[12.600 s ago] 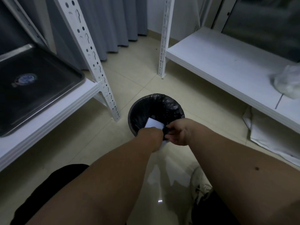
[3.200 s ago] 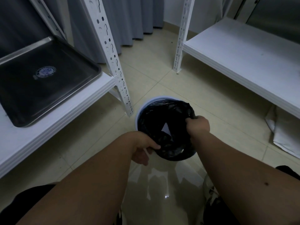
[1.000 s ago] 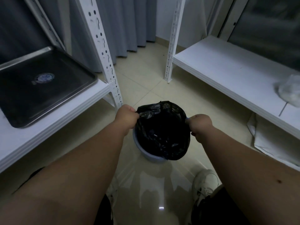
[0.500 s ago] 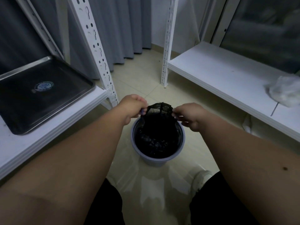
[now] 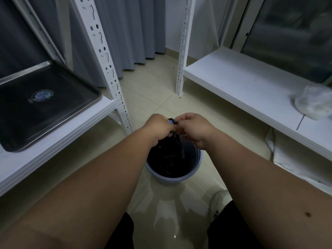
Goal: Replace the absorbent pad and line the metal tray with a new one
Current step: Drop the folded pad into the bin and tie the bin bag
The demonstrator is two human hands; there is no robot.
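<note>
My left hand point(image 5: 158, 125) and my right hand point(image 5: 193, 127) meet above a blue bin point(image 5: 195, 169) on the floor. Both grip the gathered top of the black bin bag point(image 5: 168, 155), which hangs down into the bin. The old pad is hidden inside the bag. The metal tray point(image 5: 89, 90) lies bare on the white shelf at the left, a round sticker in its middle. A crumpled white plastic packet point(image 5: 314, 103) rests on the right shelf.
A white perforated shelf post point(image 5: 107, 69) stands just left of the bin, another point(image 5: 183, 51) further back. The right shelf point(image 5: 242, 83) is low and long. White sheets point(image 5: 294, 159) lie under it. Grey curtains hang behind. My shoe point(image 5: 219, 200) is near the bin.
My hands have come together, drawing the bag's mouth from wide open to a gathered bunch. The bag has been lifted partly out of the blue bin.
</note>
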